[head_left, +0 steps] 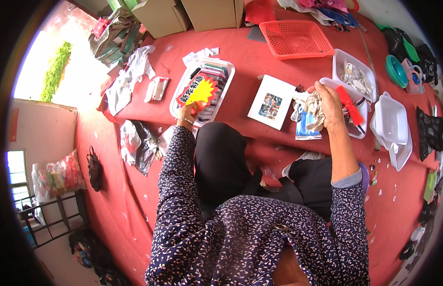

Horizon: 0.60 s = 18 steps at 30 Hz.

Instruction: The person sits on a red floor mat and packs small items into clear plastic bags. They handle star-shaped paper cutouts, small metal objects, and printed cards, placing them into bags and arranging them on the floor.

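My left hand (187, 112) is closed on the lower edge of a yellow and red starburst card (201, 90). The card lies over a white plastic basket (177, 85) packed with a row of thin packets. On the other side, my right hand (330, 106) grips a crumpled beige bundle (314, 110); whether it is cord or cloth I cannot tell. Just below the bundle is a blue and white packet (307, 127), partly covered by it. Between my hands lies a white flat box (271, 102) with a picture panel.
Behind the right hand, white tubs (339, 59) hold pale cables and a red brush-like item (350, 106). A red mesh basket (295, 40) and cardboard boxes (212, 14) stand at the back. Nested white containers (392, 119) sit at the right, a small packet (156, 89) at the left.
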### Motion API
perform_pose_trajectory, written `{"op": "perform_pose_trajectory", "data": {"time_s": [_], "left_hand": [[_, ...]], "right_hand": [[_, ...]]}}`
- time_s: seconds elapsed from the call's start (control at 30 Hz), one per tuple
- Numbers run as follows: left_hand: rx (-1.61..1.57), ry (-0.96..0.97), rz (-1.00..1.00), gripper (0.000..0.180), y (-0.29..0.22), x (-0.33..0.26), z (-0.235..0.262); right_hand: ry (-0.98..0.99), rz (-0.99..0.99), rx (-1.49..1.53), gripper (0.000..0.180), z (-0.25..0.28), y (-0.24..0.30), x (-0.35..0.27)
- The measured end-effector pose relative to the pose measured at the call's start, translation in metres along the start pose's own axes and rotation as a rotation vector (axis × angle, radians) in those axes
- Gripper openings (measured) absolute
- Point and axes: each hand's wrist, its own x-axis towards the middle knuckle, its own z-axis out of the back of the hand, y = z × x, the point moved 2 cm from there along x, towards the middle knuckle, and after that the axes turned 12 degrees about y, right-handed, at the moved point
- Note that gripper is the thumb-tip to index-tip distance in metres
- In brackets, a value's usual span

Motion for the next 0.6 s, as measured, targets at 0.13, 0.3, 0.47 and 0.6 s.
{"op": "perform_pose_trajectory", "data": {"time_s": [0.13,0.3,0.47,0.6], "left_hand": [[0.131,0.065,-0.589,0.012,0.005,-0.004,-0.007],[0.698,-0.237,-0.764,0.026,0.003,0.000,0.003],[0.425,-0.026,-0.702,0.022,0.002,-0.001,0.002],[0.028,0.282,-0.233,0.013,-0.007,-0.029,-0.025]], "right_hand": [[-0.001,-0.004,-0.032,0.029,-0.002,-0.002,0.002],[-0.016,-0.003,-0.062,0.029,-0.005,-0.008,0.007],[-0.038,0.022,-0.100,0.030,-0.007,-0.007,0.008],[-0.080,0.045,-0.026,0.032,0.000,-0.005,0.010]]}}
